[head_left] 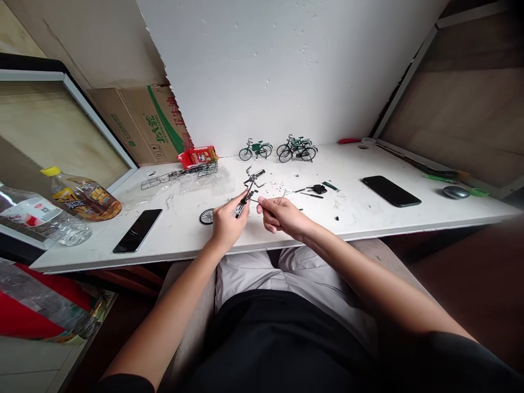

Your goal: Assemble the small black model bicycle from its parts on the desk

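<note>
My left hand [227, 225] is closed around the lower part of a partly built model bicycle [254, 178], whose handlebars stick up above my fingers. In a pinch, my right hand [283, 216] grips a thin dark rod [254, 201] that looks like a small screwdriver. The rod points left and meets the model beside my left fingertips; the exact contact is too small to make out. A loose spoked wheel [206, 216] lies on the white table just left of my left hand. Tiny parts [275, 188] are scattered beyond my right hand.
Finished model bicycles [255, 149] stand along the wall. Black pieces [318, 189] lie right of the middle. A phone [138, 230] and bottles [87, 196] are at left; another phone [391, 191] and a mouse [456, 192] at right. Parts frames [176, 174] lie near a red packet [198, 156].
</note>
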Available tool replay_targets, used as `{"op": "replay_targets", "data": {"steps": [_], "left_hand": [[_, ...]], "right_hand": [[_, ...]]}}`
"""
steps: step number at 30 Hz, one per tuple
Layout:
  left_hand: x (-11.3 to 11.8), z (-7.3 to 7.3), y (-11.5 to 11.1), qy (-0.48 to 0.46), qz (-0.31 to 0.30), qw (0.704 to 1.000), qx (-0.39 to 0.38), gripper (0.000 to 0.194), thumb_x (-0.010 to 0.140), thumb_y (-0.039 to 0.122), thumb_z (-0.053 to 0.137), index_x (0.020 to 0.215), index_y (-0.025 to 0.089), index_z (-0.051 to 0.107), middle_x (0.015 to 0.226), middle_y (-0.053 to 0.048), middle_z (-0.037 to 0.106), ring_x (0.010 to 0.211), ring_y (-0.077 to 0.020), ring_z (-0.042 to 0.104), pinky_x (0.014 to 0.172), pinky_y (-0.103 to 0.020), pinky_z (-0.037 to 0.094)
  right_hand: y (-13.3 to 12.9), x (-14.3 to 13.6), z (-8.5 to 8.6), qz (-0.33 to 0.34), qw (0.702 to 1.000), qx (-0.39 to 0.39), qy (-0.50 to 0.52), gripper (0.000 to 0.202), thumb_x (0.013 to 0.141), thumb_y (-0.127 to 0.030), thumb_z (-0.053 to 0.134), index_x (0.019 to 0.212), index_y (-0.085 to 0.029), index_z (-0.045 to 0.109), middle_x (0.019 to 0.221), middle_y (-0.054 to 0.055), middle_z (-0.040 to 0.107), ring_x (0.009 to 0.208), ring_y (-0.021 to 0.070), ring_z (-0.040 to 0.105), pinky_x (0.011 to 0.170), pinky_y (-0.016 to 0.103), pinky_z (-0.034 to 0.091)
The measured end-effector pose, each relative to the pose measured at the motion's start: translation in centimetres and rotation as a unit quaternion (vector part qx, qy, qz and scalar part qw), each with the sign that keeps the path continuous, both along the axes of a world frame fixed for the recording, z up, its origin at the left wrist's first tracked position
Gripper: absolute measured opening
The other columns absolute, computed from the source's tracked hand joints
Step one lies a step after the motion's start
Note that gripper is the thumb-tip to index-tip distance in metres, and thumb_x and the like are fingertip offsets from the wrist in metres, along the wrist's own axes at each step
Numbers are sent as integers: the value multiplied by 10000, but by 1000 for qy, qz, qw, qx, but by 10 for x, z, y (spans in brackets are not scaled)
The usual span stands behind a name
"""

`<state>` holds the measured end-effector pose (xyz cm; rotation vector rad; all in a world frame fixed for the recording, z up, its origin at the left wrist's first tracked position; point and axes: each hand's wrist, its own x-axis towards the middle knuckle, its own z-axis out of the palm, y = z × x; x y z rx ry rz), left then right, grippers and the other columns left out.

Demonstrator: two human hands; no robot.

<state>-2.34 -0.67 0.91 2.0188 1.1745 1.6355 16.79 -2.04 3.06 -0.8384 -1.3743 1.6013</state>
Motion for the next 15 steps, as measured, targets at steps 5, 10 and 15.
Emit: {"op": "replay_targets", "data": {"steps": [5,10,15], "left_hand": [[1,9,6,-130,-97,978,-129,353,927,415,770,1160,155,824,1216,-151,826,1143,-285,792,1036,-385,614],[2,17,6,-259,-172,911,-271,494,817,478,869,1160,131,794,1175,-181,831,1028,-270,814,917,-383,643],[6,23,0,-292,-211,879,-314,452,827,464,835,1142,144,785,1162,-164,836,1059,-270,814,873,-344,644]], "right_hand": [[10,5,6,-77,996,35,-28,589,937,-790,632,773,-238,512,493,-87,375,430,119,428,452,264,320],[23,31,12,-285,935,198,-67,634,1014,-820,427,727,-255,448,667,4,492,588,148,472,526,296,362],[30,44,11,-332,901,249,-129,500,977,-692,646,853,-264,420,925,45,581,814,177,548,600,295,468]]}}
